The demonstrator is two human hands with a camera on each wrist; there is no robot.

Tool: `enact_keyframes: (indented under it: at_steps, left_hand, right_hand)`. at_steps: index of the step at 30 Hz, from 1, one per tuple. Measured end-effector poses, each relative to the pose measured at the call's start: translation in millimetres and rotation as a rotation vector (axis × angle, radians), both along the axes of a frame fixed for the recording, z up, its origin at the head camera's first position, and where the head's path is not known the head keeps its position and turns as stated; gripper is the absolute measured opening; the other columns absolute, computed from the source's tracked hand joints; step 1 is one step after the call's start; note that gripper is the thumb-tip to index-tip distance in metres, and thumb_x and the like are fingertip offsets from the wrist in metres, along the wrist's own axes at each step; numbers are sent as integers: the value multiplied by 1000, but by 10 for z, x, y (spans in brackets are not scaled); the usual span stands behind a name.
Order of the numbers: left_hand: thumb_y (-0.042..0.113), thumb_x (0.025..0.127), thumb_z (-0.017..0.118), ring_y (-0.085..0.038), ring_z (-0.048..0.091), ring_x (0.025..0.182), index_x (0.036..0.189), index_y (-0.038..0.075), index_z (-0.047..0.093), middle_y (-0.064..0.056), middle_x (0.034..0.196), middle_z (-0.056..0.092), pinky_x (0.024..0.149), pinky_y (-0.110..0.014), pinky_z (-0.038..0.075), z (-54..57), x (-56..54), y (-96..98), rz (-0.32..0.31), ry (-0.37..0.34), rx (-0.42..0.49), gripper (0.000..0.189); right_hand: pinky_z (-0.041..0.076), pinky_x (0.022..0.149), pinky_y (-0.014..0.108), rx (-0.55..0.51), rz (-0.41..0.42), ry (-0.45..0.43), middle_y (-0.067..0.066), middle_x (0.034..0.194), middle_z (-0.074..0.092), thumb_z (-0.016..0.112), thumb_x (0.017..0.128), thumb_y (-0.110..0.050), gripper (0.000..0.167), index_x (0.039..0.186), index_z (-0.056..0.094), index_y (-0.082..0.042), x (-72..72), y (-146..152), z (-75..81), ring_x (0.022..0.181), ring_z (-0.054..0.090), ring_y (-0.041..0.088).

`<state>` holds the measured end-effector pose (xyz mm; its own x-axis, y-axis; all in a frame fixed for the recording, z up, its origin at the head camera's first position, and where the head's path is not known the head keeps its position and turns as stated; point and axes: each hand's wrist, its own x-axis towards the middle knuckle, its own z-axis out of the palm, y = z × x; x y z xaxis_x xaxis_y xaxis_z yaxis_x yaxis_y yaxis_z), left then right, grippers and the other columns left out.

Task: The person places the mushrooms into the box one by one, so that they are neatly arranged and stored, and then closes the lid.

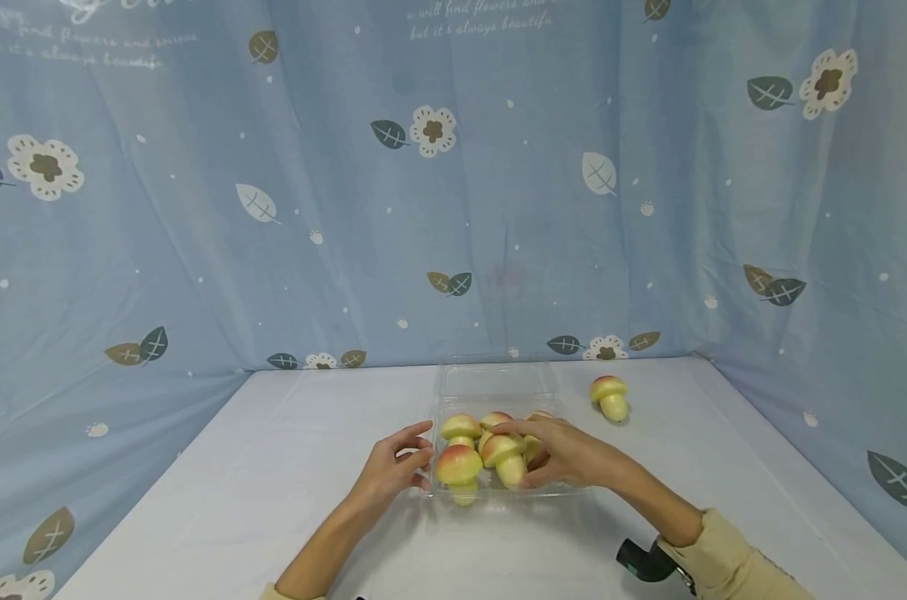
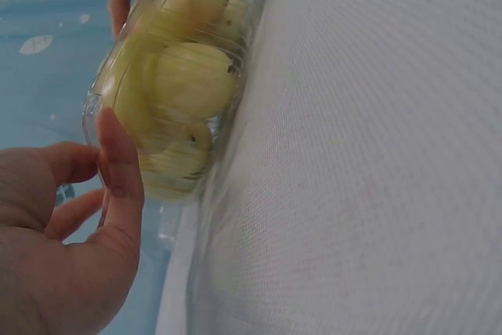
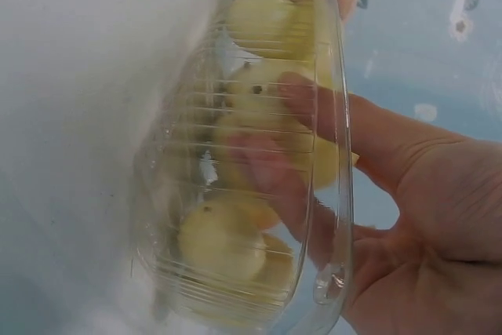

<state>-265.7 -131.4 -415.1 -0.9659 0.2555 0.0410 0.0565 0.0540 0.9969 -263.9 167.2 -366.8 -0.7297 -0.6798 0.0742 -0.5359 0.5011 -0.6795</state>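
Note:
A clear plastic box (image 1: 498, 492) stands on the white table with several yellow toy mushrooms inside, their caps blushed red. My left hand (image 1: 395, 467) pinches the box's left rim, thumb low on the outer wall and fingertips at the edge. Reaching in from the right, my right hand (image 1: 573, 454) grips a toy mushroom (image 1: 508, 462), thumb by its stem and forefinger over the cap. To its left, another mushroom (image 1: 459, 467) leans at the front wall with its stem toward me. Through the ribbed wall in the right wrist view, the right fingers (image 3: 271, 166) show among the mushrooms.
The box's clear lid (image 1: 497, 382) lies folded back behind it. One more toy mushroom (image 1: 610, 398) lies on the table (image 1: 333, 417), right of the lid. Blue patterned cloth (image 1: 483, 208) hangs along the back and sides. A black device (image 1: 644, 561) sits by the right sleeve.

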Motion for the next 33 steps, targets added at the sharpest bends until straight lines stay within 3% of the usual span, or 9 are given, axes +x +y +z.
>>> enact_keyframes:
  at_steps: [6,16,26,33]
  left_hand:
    - [7,95,61,-13,55,80,145,1,43,-10,109,52,63,-23,58,4,2,-5,-9,-2,5,53]
    - [9,95,62,-13,56,79,145,1,43,-10,109,52,62,-23,58,9,2,-9,-9,-3,6,54]
    - [6,95,60,-13,56,79,145,0,43,-11,109,52,62,-23,58,13,9,-4,-6,-9,10,54]
    - [6,95,60,-13,56,79,145,1,44,-11,109,52,62,-24,58,16,4,2,3,-12,9,53]
  right_hand:
    - [57,77,16,3,20,-50,16,130,46,76,82,-1,69,144,48,-17,-1,14,18,91,68,15]
    - [56,77,18,-5,28,-7,17,123,55,75,85,-5,58,138,52,-11,-18,43,29,97,67,29]
    - [56,77,19,12,-2,2,18,122,58,75,86,-8,58,138,49,-8,-17,96,64,90,69,16]
    - [57,74,21,22,-27,-28,18,120,60,72,88,-8,52,135,52,-8,-52,131,63,89,70,15]
